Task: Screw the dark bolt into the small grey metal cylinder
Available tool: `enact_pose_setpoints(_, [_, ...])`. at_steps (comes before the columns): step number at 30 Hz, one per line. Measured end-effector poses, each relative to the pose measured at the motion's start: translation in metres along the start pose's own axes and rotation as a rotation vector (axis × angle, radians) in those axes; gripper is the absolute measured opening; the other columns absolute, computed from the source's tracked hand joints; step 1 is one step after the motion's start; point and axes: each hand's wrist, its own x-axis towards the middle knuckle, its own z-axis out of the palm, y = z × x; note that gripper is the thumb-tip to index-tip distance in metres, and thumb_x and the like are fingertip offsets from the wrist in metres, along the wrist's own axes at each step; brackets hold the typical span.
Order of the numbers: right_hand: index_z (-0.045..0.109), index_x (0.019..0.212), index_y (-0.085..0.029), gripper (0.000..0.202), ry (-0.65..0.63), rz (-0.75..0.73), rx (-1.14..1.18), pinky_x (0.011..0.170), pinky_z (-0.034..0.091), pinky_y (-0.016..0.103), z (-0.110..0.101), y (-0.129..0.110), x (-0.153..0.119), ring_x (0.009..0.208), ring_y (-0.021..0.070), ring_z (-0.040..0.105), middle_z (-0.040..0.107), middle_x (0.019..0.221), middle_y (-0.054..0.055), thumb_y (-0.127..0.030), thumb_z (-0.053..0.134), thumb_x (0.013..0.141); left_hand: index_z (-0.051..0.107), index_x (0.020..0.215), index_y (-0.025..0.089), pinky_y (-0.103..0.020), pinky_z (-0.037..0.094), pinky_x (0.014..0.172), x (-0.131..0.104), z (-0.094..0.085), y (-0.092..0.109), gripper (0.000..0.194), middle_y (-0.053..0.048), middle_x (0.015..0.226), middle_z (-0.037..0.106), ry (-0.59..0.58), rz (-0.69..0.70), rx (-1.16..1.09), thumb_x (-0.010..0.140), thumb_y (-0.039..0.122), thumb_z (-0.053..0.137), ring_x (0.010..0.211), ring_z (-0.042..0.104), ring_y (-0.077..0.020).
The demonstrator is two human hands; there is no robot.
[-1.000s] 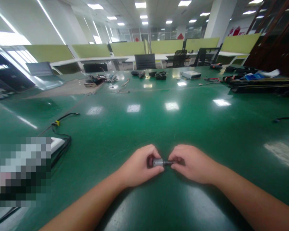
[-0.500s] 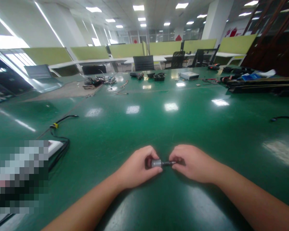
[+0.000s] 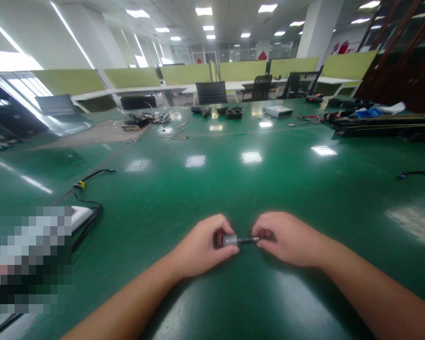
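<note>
Low in the middle of the view, my left hand is closed around a small silver cylinder, with thumb and fingers on its sides. A thin dark shaft points right from the cylinder. The thumb and fingertips of my right hand pinch the shaft's right end; the very tip is hidden by the fingers. Both hands are just over the green tabletop, and the held piece lies roughly level between them.
A white device with black cables is at the left, partly pixelated. Another cable lies at the right edge. Farther back are a flat silver box, tangled parts and long black bars.
The fingers of my right hand have shifted slightly right along the shaft, showing more of it. My left hand holds the silver cylinder in the same place.
</note>
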Motion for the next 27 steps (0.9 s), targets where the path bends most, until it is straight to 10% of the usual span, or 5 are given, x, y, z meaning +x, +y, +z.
enact_pose_setpoints(18, [0.071, 0.085, -0.022, 0.010, -0.041, 0.075, -0.016, 0.061, 0.039, 0.025, -0.018, 0.007, -0.007, 0.069, 0.0135, 0.057, 0.067, 0.079, -0.001, -0.014, 0.069, 0.079, 0.059, 0.093, 0.018, -0.026, 0.044, 0.066, 0.000, 0.000, 0.001, 0.021, -0.002, 0.086, 0.061, -0.003, -0.004, 0.003, 0.084, 0.032, 0.072, 0.072, 0.056, -0.0150])
enact_pose_setpoints(27, [0.072, 0.089, -0.021, 0.007, 0.034, 0.006, 0.095, 0.066, 0.040, 0.025, 0.012, -0.003, 0.010, 0.072, 0.0126, 0.058, 0.067, 0.081, -0.001, -0.018, 0.070, 0.083, 0.057, 0.090, 0.018, -0.027, 0.042, 0.068, 0.000, 0.003, -0.003, 0.019, -0.001, 0.085, 0.059, 0.029, 0.026, 0.026, 0.082, 0.026, 0.072, 0.075, 0.055, -0.0154])
